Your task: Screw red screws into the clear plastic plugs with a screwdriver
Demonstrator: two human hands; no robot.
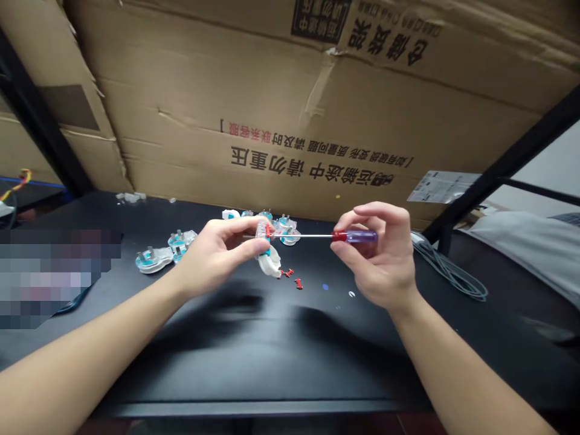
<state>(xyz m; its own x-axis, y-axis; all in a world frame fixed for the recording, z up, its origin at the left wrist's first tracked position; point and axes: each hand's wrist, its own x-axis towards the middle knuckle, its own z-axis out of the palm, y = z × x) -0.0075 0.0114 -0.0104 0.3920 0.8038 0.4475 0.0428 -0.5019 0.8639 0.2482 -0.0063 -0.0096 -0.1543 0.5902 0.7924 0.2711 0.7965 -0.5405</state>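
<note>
Between the thumb and fingers of my left hand (222, 251) is a white and clear plug part (270, 263) with teal and red pieces on it. My right hand (380, 254) grips a screwdriver (361, 236) by its red and purple handle. The steel shaft lies level and points left, its tip reaching the red piece on the plug part; whether it sits in a screw is too small to tell. Small red pieces (298, 283) lie on the table just below the plug part.
On the black table (272, 362), several clear-and-teal plugs (154, 258) with metal prongs lie left of and behind my left hand. A blue disc (325, 287) and a small white clip (351, 294) lie nearer the middle. Cardboard (272, 90) stands behind; a grey cable (453, 272) is coiled at right.
</note>
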